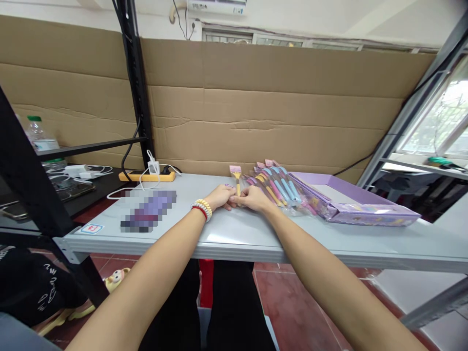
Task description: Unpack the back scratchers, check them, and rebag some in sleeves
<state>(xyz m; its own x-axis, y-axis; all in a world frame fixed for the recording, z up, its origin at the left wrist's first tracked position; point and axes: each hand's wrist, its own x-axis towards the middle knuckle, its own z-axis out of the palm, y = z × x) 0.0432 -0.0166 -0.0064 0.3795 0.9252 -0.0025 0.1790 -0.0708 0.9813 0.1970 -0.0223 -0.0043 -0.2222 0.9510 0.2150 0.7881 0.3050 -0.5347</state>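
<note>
A slim yellow pen-like stick (238, 183) with a pink tag at its top, seemingly in a clear sleeve, points away from me on the grey table. My left hand (220, 196) is closed at its lower end, wearing beaded and red bracelets at the wrist. From the other side, my right hand (253, 197) pinches the same lower end, and the two hands touch. Fingers hide the stick's bottom part. Just right of my hands lies a fanned pile of similar wrapped sticks (281, 184) in yellow, blue, purple and pink.
A shallow purple box (369, 214) stands open at the right of the table (237, 239). Left lies a blurred-out purple object (151, 209). Behind it, a white charger (153, 167) sits in an orange power strip (126, 176). Cardboard (263, 107) walls the back; a black post (135, 78) rises at left.
</note>
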